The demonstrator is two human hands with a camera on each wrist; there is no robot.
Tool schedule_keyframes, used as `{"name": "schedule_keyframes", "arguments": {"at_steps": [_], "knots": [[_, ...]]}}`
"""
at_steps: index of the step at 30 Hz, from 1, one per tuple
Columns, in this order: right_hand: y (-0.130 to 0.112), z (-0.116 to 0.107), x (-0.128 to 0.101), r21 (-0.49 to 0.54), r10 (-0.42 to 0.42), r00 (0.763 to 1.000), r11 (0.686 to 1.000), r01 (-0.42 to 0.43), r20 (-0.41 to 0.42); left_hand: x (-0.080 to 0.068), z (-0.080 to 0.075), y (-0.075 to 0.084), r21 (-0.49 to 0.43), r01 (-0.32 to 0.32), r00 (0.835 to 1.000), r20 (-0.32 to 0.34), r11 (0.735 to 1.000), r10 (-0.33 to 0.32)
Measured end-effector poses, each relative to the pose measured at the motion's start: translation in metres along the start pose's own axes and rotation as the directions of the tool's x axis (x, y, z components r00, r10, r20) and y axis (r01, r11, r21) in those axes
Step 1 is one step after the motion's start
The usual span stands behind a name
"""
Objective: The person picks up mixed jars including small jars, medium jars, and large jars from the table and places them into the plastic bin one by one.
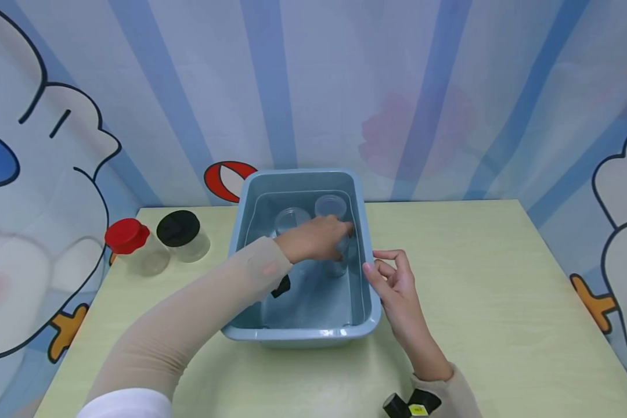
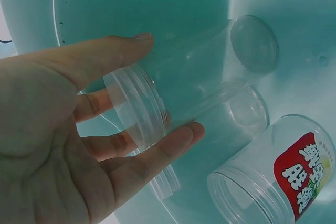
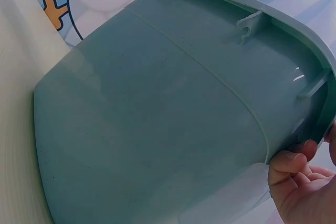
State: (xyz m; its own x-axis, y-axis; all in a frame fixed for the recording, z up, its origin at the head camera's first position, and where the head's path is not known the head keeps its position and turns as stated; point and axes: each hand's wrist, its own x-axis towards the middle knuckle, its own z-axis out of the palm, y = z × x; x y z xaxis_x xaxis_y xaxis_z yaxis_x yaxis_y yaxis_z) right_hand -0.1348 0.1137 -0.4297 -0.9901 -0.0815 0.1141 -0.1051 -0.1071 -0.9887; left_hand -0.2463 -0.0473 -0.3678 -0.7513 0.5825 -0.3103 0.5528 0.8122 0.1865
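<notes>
My left hand (image 1: 316,239) reaches down into a blue plastic basin (image 1: 301,334). In the left wrist view its thumb and fingers are round the wide mouth end of a clear plastic jar (image 2: 210,66). Another clear jar (image 2: 247,111) lies partly behind that one. Beside them is a clear jar with a red label (image 2: 304,166). My right hand (image 1: 397,293) pinches the basin's right rim, thumb above and fingers at the outer side. From the right wrist view, the basin's outer wall (image 3: 157,114) fills most of the picture.
Left of the basin, a clear jar with a red lid (image 1: 128,237) leans beside a clear jar with a black lid (image 1: 180,229). All stand on a pale yellow table (image 1: 465,278). A printed cloth backdrop (image 1: 324,87) rises close behind the basin.
</notes>
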Motion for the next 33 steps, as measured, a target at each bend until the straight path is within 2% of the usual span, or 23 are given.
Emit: {"name": "schedule_keyframes", "arguments": {"at_steps": [13,33], "knots": [[-0.001,0.001,-0.001,-0.007,0.009,1.0,1.0,-0.009,-0.007,0.0,0.0,-0.001,-0.005,0.012,1.0,-0.001,1.0,-0.012],[-0.002,0.001,-0.001,-0.012,0.007,1.0,1.0,-0.007,-0.017,-0.013,-0.013,0.0,-0.032,0.05,0.999,-0.002,0.998,-0.05]]}}
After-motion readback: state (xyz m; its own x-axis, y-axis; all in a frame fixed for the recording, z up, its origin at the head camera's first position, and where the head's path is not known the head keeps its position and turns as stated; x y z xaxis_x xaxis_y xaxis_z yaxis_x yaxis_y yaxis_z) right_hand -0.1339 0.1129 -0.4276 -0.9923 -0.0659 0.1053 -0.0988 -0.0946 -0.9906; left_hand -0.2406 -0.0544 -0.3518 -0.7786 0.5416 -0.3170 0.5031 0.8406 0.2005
